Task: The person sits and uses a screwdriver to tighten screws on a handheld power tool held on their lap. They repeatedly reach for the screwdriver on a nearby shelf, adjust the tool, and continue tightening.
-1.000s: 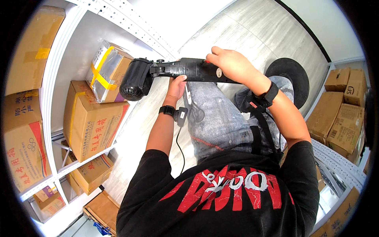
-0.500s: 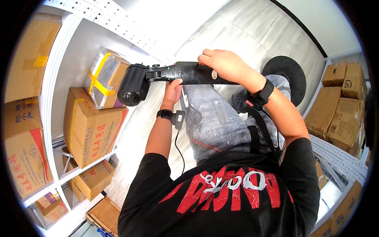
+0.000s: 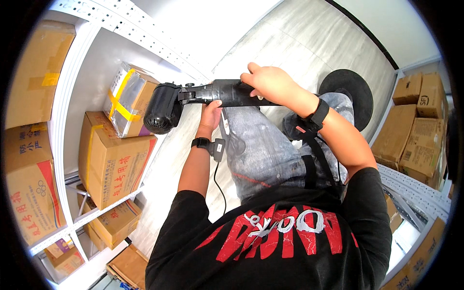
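A black tool [image 3: 224,92] with a rounded, vented head [image 3: 162,108] on a hinged neck lies crosswise above my denim-clad legs [image 3: 261,150]. My left hand [image 3: 210,113] grips it from below near the neck, thumb showing at its lower edge. My right hand [image 3: 270,84] is curled over the long body's right part, fingertips partly hidden. Both wrists wear black straps, with a small device and cable [image 3: 218,150] at the left one.
White metal shelving [image 3: 70,87] at the left holds cardboard boxes [image 3: 116,164] and a yellow-taped parcel [image 3: 126,96]. More stacked boxes [image 3: 394,133] sit on shelves at the right. A round black disc [image 3: 357,84] stands beyond my legs on the grey floor [image 3: 285,38].
The tool and both hands have shifted slightly down and left in the view. My right fingers have changed position on the body; its red part, seen earlier, is now covered.
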A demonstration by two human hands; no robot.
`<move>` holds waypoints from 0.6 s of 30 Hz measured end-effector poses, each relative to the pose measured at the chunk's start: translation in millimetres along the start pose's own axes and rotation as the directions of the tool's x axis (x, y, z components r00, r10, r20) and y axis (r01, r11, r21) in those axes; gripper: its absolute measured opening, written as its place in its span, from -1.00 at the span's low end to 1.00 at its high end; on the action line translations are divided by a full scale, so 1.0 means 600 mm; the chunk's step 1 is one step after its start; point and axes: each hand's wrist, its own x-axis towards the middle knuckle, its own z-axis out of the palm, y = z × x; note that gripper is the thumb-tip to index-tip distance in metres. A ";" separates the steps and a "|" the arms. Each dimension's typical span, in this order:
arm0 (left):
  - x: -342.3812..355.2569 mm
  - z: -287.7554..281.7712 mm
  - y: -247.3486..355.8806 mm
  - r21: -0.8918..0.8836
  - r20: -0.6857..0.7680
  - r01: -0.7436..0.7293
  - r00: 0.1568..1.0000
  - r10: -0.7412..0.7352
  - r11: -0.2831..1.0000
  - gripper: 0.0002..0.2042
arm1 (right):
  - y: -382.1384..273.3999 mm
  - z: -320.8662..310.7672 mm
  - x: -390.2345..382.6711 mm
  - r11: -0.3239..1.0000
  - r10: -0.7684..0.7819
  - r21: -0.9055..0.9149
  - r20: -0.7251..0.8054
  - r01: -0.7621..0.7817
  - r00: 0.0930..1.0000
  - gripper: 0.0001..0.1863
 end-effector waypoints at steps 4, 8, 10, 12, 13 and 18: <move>-0.004 0.013 0.007 0.003 0.008 -0.004 1.000 0.003 1.000 -0.46 | 0.017 -0.001 0.007 0.993 -0.080 -0.089 -0.050 0.075 0.996 -0.91; -0.002 0.000 0.004 -0.045 0.019 0.031 0.999 -0.030 0.999 -0.30 | 0.020 0.011 0.007 0.998 -0.043 -0.039 -0.037 0.042 0.998 -0.90; -0.002 0.012 0.005 -0.038 0.004 -0.015 1.000 0.015 0.999 -0.46 | 0.005 0.029 0.007 0.998 0.064 -0.020 -0.127 -0.067 0.990 -0.84; -0.004 0.011 0.004 -0.035 -0.021 -0.022 1.000 0.021 0.999 -0.45 | 0.011 0.037 0.013 0.990 0.140 -0.004 -0.125 -0.141 0.982 -0.78; -0.008 0.011 0.010 -0.023 0.002 -0.018 1.000 0.018 1.000 -0.43 | 0.010 0.034 0.015 0.986 0.165 -0.012 -0.111 -0.167 0.980 -0.78; -0.004 0.021 0.013 -0.036 0.057 -0.007 0.998 0.009 0.999 -0.33 | 0.012 0.001 -0.006 0.998 0.059 0.030 0.003 -0.059 0.998 -0.84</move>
